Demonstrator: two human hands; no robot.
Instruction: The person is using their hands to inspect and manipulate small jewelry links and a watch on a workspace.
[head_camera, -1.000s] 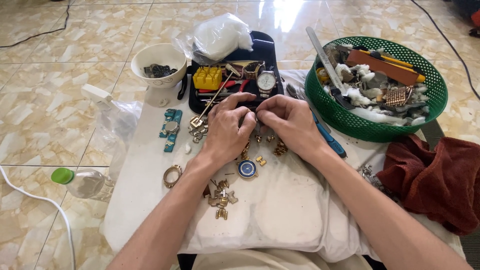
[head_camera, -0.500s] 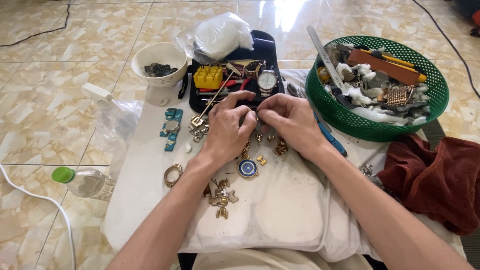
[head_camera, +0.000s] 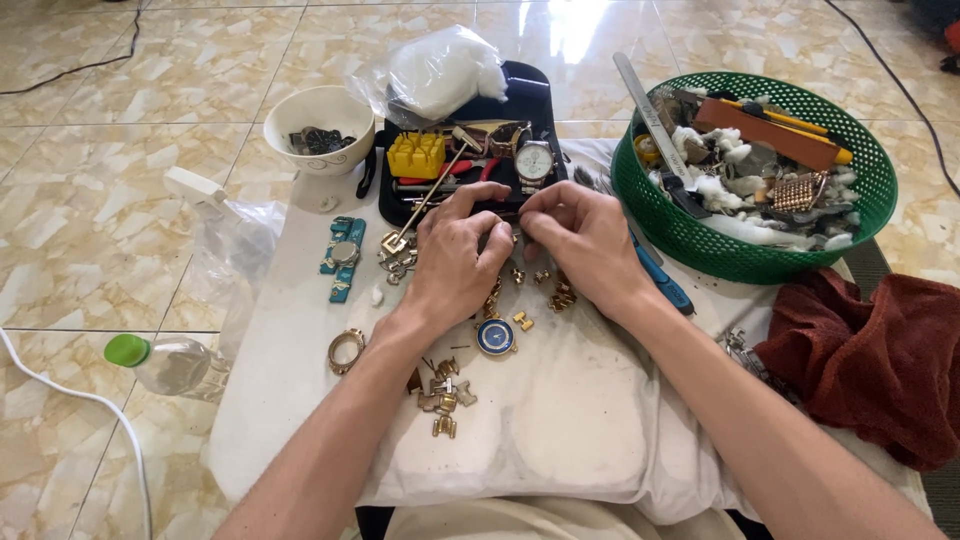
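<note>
Frame centre: left hand (head_camera: 455, 255) and right hand (head_camera: 580, 240) meet fingertip to fingertip, pinched narrow over gold bracelet links (head_camera: 520, 275) on white cloth (head_camera: 570, 420); exact piece held hidden. Blue-dial watch (head_camera: 496, 337) lies just below. Risk: tiny link slips from pinch, vanishes among loose parts (head_camera: 440, 395).
</note>
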